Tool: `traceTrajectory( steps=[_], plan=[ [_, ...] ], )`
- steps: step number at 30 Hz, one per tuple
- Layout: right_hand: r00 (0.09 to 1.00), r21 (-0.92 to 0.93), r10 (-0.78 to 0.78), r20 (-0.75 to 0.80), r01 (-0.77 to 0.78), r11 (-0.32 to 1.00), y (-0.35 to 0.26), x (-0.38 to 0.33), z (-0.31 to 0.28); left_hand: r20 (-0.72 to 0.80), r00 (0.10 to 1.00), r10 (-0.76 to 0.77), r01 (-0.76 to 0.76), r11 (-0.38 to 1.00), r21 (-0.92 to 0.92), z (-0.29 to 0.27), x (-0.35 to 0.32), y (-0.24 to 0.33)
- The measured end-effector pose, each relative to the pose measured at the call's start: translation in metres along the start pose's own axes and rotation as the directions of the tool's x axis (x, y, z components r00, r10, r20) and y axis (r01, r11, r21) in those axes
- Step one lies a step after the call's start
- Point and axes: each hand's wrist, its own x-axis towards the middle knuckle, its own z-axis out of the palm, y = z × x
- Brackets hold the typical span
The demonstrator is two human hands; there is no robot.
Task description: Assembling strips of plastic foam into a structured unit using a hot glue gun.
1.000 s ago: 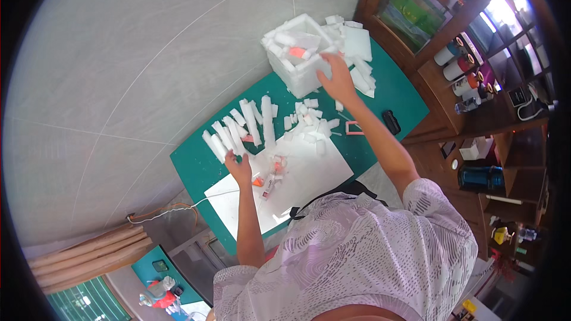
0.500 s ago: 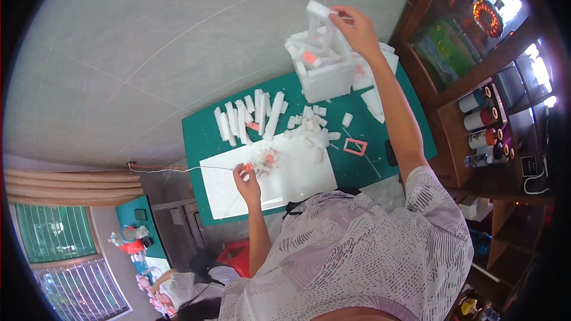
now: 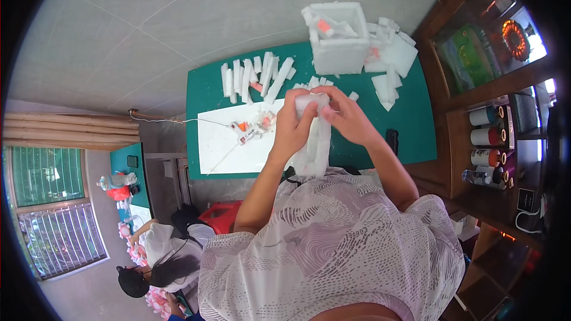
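At far left, a co-worker in a white top and dark cap (image 3: 169, 244) leans beside another table, with a red plastic stool (image 3: 219, 217) just to the right. On the green-topped table (image 3: 416, 142), a flat white glossy board (image 3: 223, 148) carries a white-and-orange glue gun (image 3: 245, 134). Behind the board, rough-cut white foam strips (image 3: 245, 77) lie side by side in a loose row.

Right of the glue gun, the left forearm rises from the lower edge, slanting up and inward. The left hand (image 3: 289, 126) is closed on the long, pale white foam piece (image 3: 321, 142), with the fingers bent around its far end and the thumb laid over it. This piece is held in front of the torso, its near end close to the patterned shirt (image 3: 333, 232).

The right hand (image 3: 354, 120) grips the same far end from the other side, its fingers curling inward over the top, its thumb on the foam. Its forearm angles up and leftward, elbow out wide.

Beyond the right hand stands an open-topped white foam box (image 3: 342, 59); flat white foam offcuts (image 3: 397, 53) are heaped beside it. A small black case (image 3: 392, 141) rests near the table's right edge.
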Motion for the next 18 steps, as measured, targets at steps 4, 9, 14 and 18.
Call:
traceTrajectory(
  steps=[4,9,14,18],
  plan=[
    [0.997,-0.025,0.041,0.069,-0.039,0.999,0.014,-0.006,0.001,0.083,0.986,-0.141,0.144,0.989,-0.031,-0.007,-0.012,-0.01],
    [0.989,0.009,0.017,0.15,-0.019,1.0,0.008,-0.006,0.005,0.122,0.98,-0.16,0.185,0.953,-0.238,-0.02,-0.018,-0.001],
    [0.979,0.132,0.007,0.203,-0.035,0.991,0.016,-0.008,0.021,0.124,0.975,-0.184,0.218,0.895,-0.389,-0.029,-0.029,-0.008],
    [0.961,0.275,-0.018,0.276,-0.061,0.96,0.013,-0.002,0.033,0.139,0.969,-0.206,0.248,0.827,-0.505,-0.039,-0.032,-0.011]
  ],
)
